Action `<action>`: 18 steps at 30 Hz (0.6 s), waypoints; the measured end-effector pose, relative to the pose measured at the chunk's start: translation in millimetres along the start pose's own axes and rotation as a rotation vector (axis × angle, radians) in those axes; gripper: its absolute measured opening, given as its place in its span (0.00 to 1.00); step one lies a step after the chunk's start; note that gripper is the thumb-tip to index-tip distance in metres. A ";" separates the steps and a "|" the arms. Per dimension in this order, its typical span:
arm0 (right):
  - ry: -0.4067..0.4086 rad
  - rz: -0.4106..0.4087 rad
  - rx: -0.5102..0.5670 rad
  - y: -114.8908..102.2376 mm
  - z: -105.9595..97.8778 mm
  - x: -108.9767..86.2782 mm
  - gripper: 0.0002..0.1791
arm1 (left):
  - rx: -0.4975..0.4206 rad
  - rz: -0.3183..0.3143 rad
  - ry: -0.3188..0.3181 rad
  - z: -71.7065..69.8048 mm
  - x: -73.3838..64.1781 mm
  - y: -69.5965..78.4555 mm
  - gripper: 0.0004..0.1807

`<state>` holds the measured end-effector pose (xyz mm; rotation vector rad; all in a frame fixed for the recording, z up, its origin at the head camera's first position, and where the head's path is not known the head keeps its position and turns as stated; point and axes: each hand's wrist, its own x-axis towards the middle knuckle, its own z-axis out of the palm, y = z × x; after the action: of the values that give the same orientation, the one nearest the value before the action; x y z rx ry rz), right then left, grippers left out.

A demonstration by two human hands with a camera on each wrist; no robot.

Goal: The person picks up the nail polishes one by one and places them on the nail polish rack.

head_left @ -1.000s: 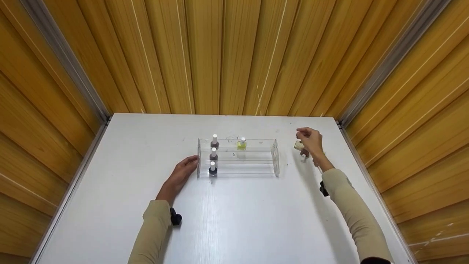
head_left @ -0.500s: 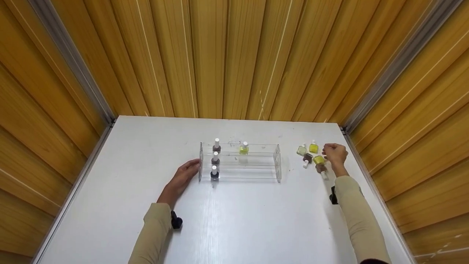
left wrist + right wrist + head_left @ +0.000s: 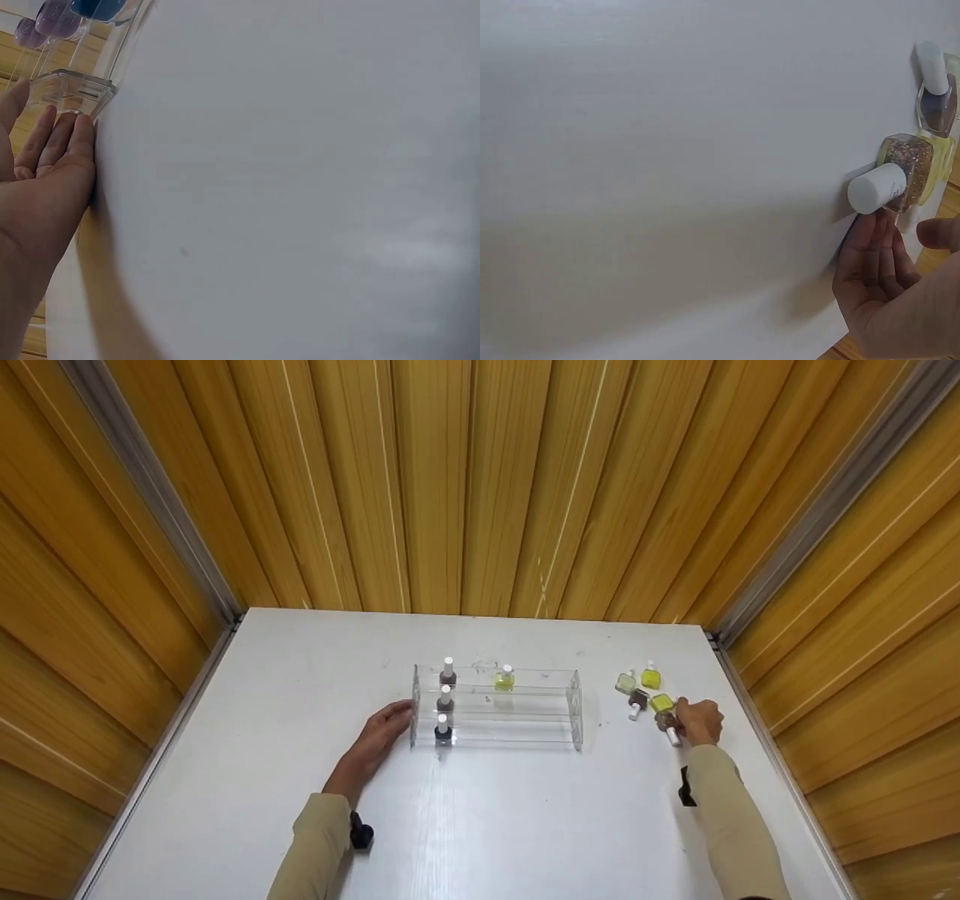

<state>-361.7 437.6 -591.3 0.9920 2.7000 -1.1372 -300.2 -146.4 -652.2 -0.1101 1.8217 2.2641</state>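
Note:
A clear acrylic rack with tiered shelves stands mid-table. My left hand rests beside its left end, straight fingertips touching the side panel. Three dark nail polish bottles with white caps, the front one nearly black, stand one per tier at the left; a yellow bottle is on the top tier. On the right, my right hand has its fingertips at a brown glitter nail polish bottle lying on its side. The thumb stands apart from the fingers.
Beside the glitter bottle lie a yellow bottle, a dark bottle, a pale green bottle and another yellow bottle. Wood-patterned walls enclose the white table at the back and sides.
My right hand has moved rightward from over the loose bottles, then down to the glitter bottle's right side. My left hand stays at the rack. The head view has shifted slightly.

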 end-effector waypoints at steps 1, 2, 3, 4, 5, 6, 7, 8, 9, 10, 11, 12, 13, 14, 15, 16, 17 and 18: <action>0.011 -0.008 -0.032 0.2 1.2 0.6 0.27 | -0.002 -0.001 -0.001 0.1 -0.4 -0.4 0.26; 0.025 -0.015 -0.062 -0.3 2.6 1.5 0.29 | 0.001 0.000 -0.003 0.0 -0.8 -0.6 0.27; 0.036 -0.023 -0.089 -0.9 4.3 2.8 0.30 | -0.001 0.002 -0.006 -0.2 -1.1 -0.6 0.26; 0.048 -0.028 -0.118 -1.7 5.9 3.3 0.31 | 0.004 0.004 -0.010 -0.5 -2.1 -1.2 0.27; 0.054 -0.033 -0.140 -2.5 7.4 4.0 0.32 | 0.001 0.003 -0.010 -0.8 -3.0 -1.6 0.27; 0.057 -0.034 -0.154 -3.2 9.0 4.7 0.32 | 0.001 0.003 -0.011 -1.2 -3.7 -1.8 0.27; 0.053 -0.034 -0.157 -3.9 10.4 5.2 0.33 | -0.003 0.005 -0.012 -1.4 -4.4 -1.9 0.27; 0.046 -0.030 -0.155 -4.6 11.4 5.5 0.33 | 0.000 0.010 -0.012 -1.6 -4.9 -1.8 0.27; 0.039 -0.026 -0.148 -5.1 12.3 5.7 0.33 | 0.002 0.014 -0.012 -1.7 -5.0 -1.9 0.27; 0.032 -0.019 -0.135 -5.9 12.7 5.6 0.34 | 0.007 0.018 -0.010 -1.8 -5.1 -1.8 0.27; 0.024 -0.012 -0.119 -6.1 12.9 5.6 0.34 | 0.001 0.018 -0.005 -1.7 -5.0 -1.6 0.27; 0.016 -0.007 -0.098 -6.3 12.3 5.3 0.34 | -0.001 0.019 -0.001 -1.6 -4.7 -1.5 0.26; 0.011 0.000 -0.079 -6.4 11.6 4.6 0.35 | -0.003 0.022 0.000 -1.6 -4.3 -1.5 0.26; 0.011 0.007 -0.059 -5.9 10.8 4.3 0.36 | -0.004 0.019 0.002 -1.4 -3.7 -1.4 0.26; 0.014 0.012 -0.038 -5.3 9.9 3.8 0.36 | -0.007 0.011 0.006 -1.2 -2.7 -1.3 0.26; 0.017 0.020 -0.018 -4.7 9.0 3.4 0.36 | -0.012 0.004 0.008 -1.1 -1.7 -1.2 0.26; 0.024 0.026 -0.003 -4.0 8.2 2.8 0.36 | -0.009 0.000 0.007 -1.1 -0.6 -1.2 0.26; 0.029 0.035 0.014 -3.4 7.6 2.4 0.36 | -0.005 -0.003 0.003 -1.1 0.5 -0.9 0.27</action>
<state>-367.0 432.1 -595.4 1.0610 2.6893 -1.1458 -300.5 -147.2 -653.4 -0.1169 1.8164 2.2669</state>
